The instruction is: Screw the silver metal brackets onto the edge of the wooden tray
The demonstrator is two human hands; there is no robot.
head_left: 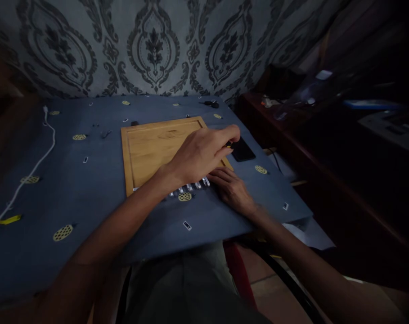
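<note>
My left hand (201,152) reaches over a wooden board (150,148) with a raised rim. Its thumb and fingers are closed in a pinch near the board's right side. A small bit of yellow shows between them, but I cannot make out what the thing is. Flat and low, my right hand (233,191) rests at the board's front right corner, fingers stretched out towards it. Several shiny metal strips (190,187) stick out along the board's front edge, partly behind my left forearm.
Just right of the board lies a black phone (243,150). Keys (211,104) sit at the back of the blue tablecloth (103,180). A white cable (38,162) runs down the left side. Dark red furniture (258,105) stands on the right; a patterned curtain (177,45) hangs behind.
</note>
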